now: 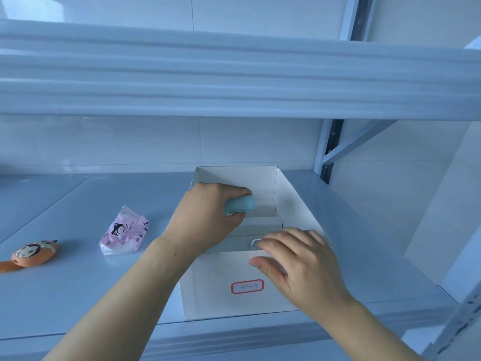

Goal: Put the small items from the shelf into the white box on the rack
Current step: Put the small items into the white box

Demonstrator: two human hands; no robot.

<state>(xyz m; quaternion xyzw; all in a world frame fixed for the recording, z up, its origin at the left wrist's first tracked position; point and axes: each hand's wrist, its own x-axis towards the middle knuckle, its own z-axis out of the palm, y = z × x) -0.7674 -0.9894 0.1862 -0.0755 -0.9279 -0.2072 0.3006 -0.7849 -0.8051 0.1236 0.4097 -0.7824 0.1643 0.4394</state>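
Observation:
An open white box with a red-bordered label stands on the grey shelf. My left hand hovers over the box's left side, shut on a small light-blue rounded item held above the box's interior. My right hand rests on the box's near right rim, fingers over the edge, thumb on the front wall. A small whitish item shows inside the box by my right fingertips. On the shelf to the left lie a pink cartoon-printed packet and an orange round toy with a face.
An upper shelf beam runs across overhead. A rack upright with a diagonal brace stands at the back right. A white tiled wall lies behind the shelf.

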